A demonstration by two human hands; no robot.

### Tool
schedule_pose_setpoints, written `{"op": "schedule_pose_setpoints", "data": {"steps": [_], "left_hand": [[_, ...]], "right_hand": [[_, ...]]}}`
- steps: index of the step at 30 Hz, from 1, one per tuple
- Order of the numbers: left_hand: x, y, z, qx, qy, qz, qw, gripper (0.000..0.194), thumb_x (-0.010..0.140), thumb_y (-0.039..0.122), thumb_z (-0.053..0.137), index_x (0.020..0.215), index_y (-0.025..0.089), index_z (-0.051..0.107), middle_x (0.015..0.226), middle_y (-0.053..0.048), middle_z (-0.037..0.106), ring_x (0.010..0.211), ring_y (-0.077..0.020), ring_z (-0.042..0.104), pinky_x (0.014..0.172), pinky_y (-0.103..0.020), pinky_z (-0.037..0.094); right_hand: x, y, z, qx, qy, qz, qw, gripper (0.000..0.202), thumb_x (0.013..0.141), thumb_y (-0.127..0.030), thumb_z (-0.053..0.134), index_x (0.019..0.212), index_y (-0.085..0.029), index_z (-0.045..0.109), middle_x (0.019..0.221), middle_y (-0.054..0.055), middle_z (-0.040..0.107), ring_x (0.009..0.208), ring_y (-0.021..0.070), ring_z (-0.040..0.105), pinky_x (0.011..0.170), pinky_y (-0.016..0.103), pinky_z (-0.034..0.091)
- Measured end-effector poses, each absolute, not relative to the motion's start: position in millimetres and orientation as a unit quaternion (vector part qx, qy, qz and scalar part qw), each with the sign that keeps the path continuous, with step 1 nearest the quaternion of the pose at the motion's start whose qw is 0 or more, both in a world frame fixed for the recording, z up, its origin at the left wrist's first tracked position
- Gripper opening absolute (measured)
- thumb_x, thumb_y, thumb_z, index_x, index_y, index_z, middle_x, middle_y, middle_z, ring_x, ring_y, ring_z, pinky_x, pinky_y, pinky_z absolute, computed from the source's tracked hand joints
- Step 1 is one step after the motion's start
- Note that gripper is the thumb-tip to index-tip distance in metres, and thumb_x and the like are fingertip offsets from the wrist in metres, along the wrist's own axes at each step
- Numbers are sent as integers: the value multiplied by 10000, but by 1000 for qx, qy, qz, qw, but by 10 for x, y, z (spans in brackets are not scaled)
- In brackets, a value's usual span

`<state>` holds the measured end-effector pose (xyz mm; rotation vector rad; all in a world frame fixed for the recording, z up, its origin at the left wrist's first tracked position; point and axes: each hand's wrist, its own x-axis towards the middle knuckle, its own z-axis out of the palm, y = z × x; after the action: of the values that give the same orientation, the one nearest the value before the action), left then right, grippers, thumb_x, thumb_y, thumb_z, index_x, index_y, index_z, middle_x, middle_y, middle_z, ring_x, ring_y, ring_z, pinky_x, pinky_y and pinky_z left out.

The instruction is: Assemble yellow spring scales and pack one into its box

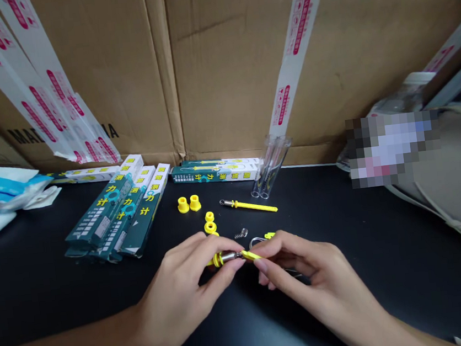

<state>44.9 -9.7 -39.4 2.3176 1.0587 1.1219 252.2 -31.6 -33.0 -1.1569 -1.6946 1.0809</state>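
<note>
My left hand pinches a metal spring fitted with a yellow collar. In my right hand, thumb and fingers grip the end of a flat yellow strip, which meets the spring's end between the two hands. Beyond the fingers lie a loose small spring and a wire hook, partly hidden by my right hand. Another yellow strip with a spring on its end rests farther back. Two yellow caps stand side by side, with smaller yellow rings nearer my left hand.
Several green-and-white spring scale boxes are stacked at left, more boxes at the back. Clear tubes lean on the cardboard. A plastic bottle and grey bag occupy the right; a blue-white packet lies far left.
</note>
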Motion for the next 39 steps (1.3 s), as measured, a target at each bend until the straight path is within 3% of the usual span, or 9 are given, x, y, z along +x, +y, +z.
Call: {"op": "schedule_pose_setpoints", "data": {"steps": [3, 6, 10, 12, 18, 25, 29, 34, 39], "left_hand": [[438, -126, -446, 826, 365, 395, 168, 49, 972, 204, 627, 929, 219, 608, 854, 42, 727, 759, -107, 717, 772, -157, 555], [424, -156, -436, 831, 363, 391, 155, 18, 980, 208, 605, 977, 214, 589, 895, 27, 716, 787, -111, 707, 793, -164, 548], [419, -167, -342, 852, 345, 359, 159, 233, 991, 166, 504, 1207, 212, 580, 1025, -13, 708, 884, -141, 675, 797, -212, 525], [427, -159, -308, 860, 341, 354, 137, 286, 1011, 124, 422, 1227, 221, 584, 1004, -13, 714, 882, -157, 652, 785, -248, 500], [448, -143, -318, 865, 344, 354, 95, 217, 1040, 145, 404, 976, 199, 604, 893, -2, 714, 794, -180, 610, 754, -312, 442], [427, -169, -390, 872, 323, 365, 45, 92, 1042, 194, 476, 1049, 182, 567, 945, -11, 744, 825, -175, 687, 759, -309, 472], [425, -177, -407, 873, 313, 374, 29, 49, 1024, 175, 504, 1047, 182, 547, 945, -13, 749, 811, -174, 704, 743, -316, 486], [440, -175, -401, 870, 308, 383, 51, 68, 995, 116, 500, 998, 180, 521, 887, -23, 715, 791, -176, 693, 742, -307, 519], [438, -171, -393, 880, 302, 361, 72, 107, 954, 94, 485, 994, 190, 514, 835, -15, 674, 732, -185, 653, 679, -309, 523]], "right_hand": [[2506, -298, -340, -452, -619, 499, 405, 149, 926, -342, 674, 929, -193, 684, 759, 12, 679, 660, 143, 663, 648, 249, 566], [2483, -278, -333, -431, -572, 560, 416, 279, 902, -378, 697, 1106, -192, 656, 798, 10, 667, 651, 134, 645, 635, 254, 559], [2476, -264, -321, -413, -552, 599, 407, 285, 907, -389, 690, 1124, -207, 653, 840, 8, 645, 707, 131, 610, 678, 257, 526], [2484, -262, -321, -414, -551, 602, 403, 261, 909, -390, 689, 1094, -209, 657, 846, 7, 634, 723, 134, 590, 698, 266, 509], [2488, -282, -323, -419, -557, 595, 399, 264, 933, -416, 656, 1108, -223, 617, 872, 6, 610, 715, 139, 567, 693, 279, 485], [2490, -358, -317, -433, -635, 515, 379, 172, 1009, -390, 521, 1092, -260, 596, 922, 8, 597, 874, 173, 568, 764, 272, 470], [2476, -376, -311, -435, -654, 513, 346, 205, 1018, -403, 499, 1129, -261, 596, 931, 12, 621, 812, 169, 573, 699, 267, 469], [2465, -368, -325, -441, -691, 459, 342, 199, 1008, -387, 529, 998, -238, 660, 891, 16, 659, 708, 153, 551, 614, 254, 436], [2478, -363, -360, -443, -692, 447, 352, 215, 1006, -389, 539, 987, -228, 680, 889, 24, 676, 693, 150, 558, 598, 246, 440]]}}
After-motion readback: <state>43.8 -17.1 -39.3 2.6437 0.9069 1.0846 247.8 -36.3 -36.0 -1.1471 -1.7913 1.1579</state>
